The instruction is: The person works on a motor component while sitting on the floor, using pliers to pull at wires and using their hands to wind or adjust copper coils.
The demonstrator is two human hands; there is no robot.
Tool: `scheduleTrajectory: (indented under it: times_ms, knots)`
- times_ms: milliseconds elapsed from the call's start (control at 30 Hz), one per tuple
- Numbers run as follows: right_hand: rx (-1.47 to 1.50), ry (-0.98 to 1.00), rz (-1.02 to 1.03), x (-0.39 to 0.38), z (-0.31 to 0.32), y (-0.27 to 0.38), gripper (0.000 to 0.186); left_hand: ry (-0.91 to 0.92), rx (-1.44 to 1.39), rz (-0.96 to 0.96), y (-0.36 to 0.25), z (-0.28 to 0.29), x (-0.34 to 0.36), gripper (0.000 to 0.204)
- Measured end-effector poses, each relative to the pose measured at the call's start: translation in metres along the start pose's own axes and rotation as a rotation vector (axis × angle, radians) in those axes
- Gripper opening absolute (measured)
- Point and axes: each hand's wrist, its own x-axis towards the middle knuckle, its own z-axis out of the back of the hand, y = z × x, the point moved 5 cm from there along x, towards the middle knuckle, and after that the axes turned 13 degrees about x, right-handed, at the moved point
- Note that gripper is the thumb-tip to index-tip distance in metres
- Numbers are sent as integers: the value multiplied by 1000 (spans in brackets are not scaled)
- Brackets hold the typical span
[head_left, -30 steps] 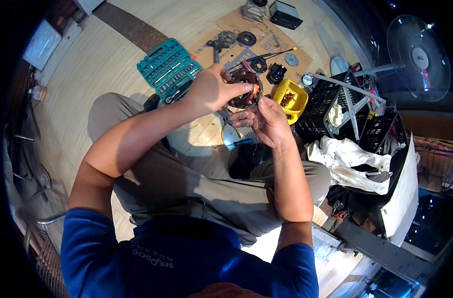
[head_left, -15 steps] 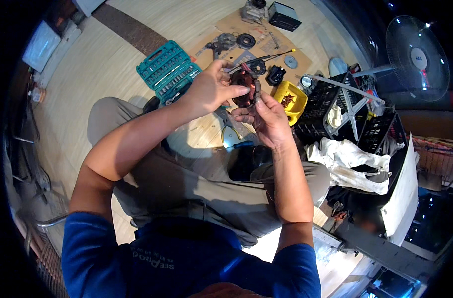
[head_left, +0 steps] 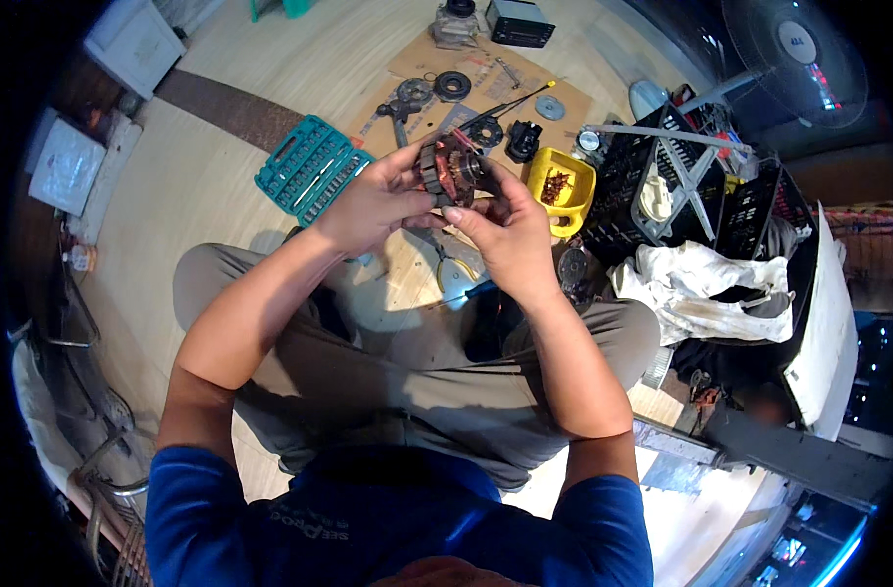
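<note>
Both my hands hold a dark motor armature (head_left: 447,172) with reddish copper windings and a slotted metal rim, raised in front of my lap. My left hand (head_left: 373,203) grips its left side, the thumb along the lower edge. On its right and underside, my right hand (head_left: 512,235) has its fingers curled around it and its thumb near the left thumb. Parts of the fingers behind the armature are hidden. Below the hands on the floor lie yellow-handled pliers (head_left: 454,269).
A teal socket set case (head_left: 288,174) lies open at the left. Cardboard (head_left: 407,73) ahead bears several dark round parts. To the right are a yellow tub (head_left: 570,196) with copper-coloured bits, black crates (head_left: 696,196), a white cloth (head_left: 676,289) and a fan (head_left: 797,59).
The armature has turned, so its slotted rim and copper windings show more. My right hand has shifted up along its right side. The whole view has also shifted a little.
</note>
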Motion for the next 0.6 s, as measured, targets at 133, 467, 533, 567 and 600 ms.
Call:
scheduleTrajectory:
  times_ms: [133, 467, 533, 567, 600]
  knots:
    - [-312, -51, 218, 3, 17, -3, 66, 140, -182, -19, 1, -7, 4, 63]
    - [-690, -69, 449, -5, 2, 27, 67, 151, -298, -69, -10, -7, 8, 62]
    - [-715, -60, 483, -5, 0, 31, 66, 163, -334, -65, -14, -7, 9, 61]
    - [-737, -54, 512, -5, -3, 33, 66, 159, -331, -72, -16, -6, 8, 61]
    - [-738, -42, 497, -4, -4, 31, 67, 153, -328, -72, -16, -4, 7, 65]
